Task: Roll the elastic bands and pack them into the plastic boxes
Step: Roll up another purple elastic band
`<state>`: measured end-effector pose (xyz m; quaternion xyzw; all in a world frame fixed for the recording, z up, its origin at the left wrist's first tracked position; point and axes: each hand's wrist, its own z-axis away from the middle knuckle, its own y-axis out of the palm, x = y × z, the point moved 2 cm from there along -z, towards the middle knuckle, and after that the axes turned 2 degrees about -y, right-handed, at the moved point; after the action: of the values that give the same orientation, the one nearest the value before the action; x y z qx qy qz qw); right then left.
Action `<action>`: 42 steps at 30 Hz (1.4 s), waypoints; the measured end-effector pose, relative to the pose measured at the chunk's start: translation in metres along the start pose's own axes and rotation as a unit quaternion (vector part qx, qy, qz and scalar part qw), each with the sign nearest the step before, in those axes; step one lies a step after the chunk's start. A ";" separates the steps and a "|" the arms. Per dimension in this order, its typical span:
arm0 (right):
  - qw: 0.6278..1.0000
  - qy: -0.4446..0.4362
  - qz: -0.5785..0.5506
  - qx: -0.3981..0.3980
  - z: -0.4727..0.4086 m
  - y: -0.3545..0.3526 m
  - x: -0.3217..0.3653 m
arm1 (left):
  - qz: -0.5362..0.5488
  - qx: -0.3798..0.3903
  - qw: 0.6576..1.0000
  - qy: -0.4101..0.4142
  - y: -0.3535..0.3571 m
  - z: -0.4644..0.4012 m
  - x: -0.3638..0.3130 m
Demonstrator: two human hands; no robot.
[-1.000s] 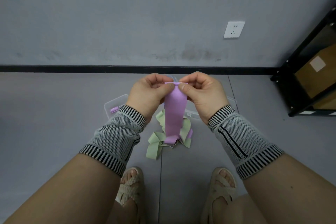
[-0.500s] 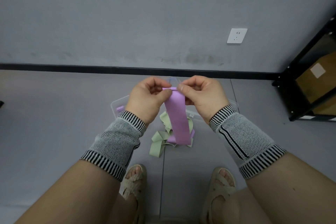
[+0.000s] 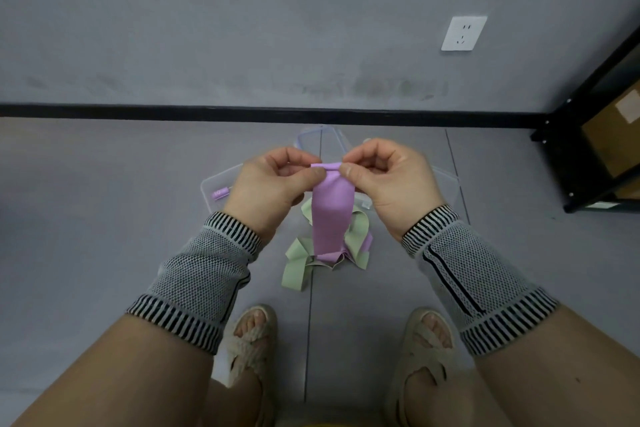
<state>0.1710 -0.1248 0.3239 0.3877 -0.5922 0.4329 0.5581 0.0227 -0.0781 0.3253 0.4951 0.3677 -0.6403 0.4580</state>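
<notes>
Floor [image 3: 104,218]: we recorded smooth grey tiles with thin dark seams, meeting a scuffed grey wall [image 3: 242,28] along a black skirting strip [image 3: 138,112]; a white socket [image 3: 464,33] sat on the wall, and a black metal shelf frame [image 3: 568,149] holding a brown cardboard box [image 3: 613,135] stood at the floor's far right corner. Purple elastic band [image 3: 330,215]: flat, matte and ribbon-shaped, it hung above the floor between our hands, its top edge turned into a small tight roll. Left hand [image 3: 273,184]: fingers curled, thumb and forefinger pinched the roll's left end. Right hand [image 3: 384,177]: likewise curled, pinching the right end. Both wrists wore grey mesh sleeves with striped cuffs. Loose bands [image 3: 298,267]: pale green and purple strips lay in a crumpled heap on the floor directly below the hanging band. Plastic boxes [image 3: 216,184]: clear, rounded-cornered, lying beyond the heap near the skirting, largely hidden by our hands; one held a small purple roll [image 3: 220,192]. Woven cream sandals [image 3: 249,340] showed at the near edge.
</notes>
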 end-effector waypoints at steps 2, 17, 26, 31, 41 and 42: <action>1.000 -0.001 -0.006 -0.002 -0.003 -0.001 -0.002 | 0.008 0.005 1.000 0.004 0.001 -0.003 0.001; 1.000 0.000 -0.025 -0.002 -0.009 -0.009 -0.008 | 0.004 0.026 0.999 0.024 0.001 -0.011 0.002; 0.998 0.040 -0.035 0.025 -0.010 -0.014 -0.010 | 0.003 0.010 0.999 0.038 0.000 -0.013 0.001; 0.999 0.017 -0.027 0.016 -0.010 -0.015 -0.010 | 0.011 0.013 1.000 0.003 0.004 -0.013 0.001; 0.999 0.008 -0.048 0.009 -0.011 -0.015 -0.008 | -0.008 0.032 0.999 0.007 0.005 -0.011 -0.002; 0.999 0.009 -0.050 0.012 -0.011 -0.015 -0.008 | -0.006 0.031 0.999 0.013 0.006 -0.011 -0.002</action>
<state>0.1891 -0.1198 0.3175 0.4196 -0.5617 0.4153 0.5797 0.0314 -0.0691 0.3245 0.5153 0.3569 -0.6474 0.4335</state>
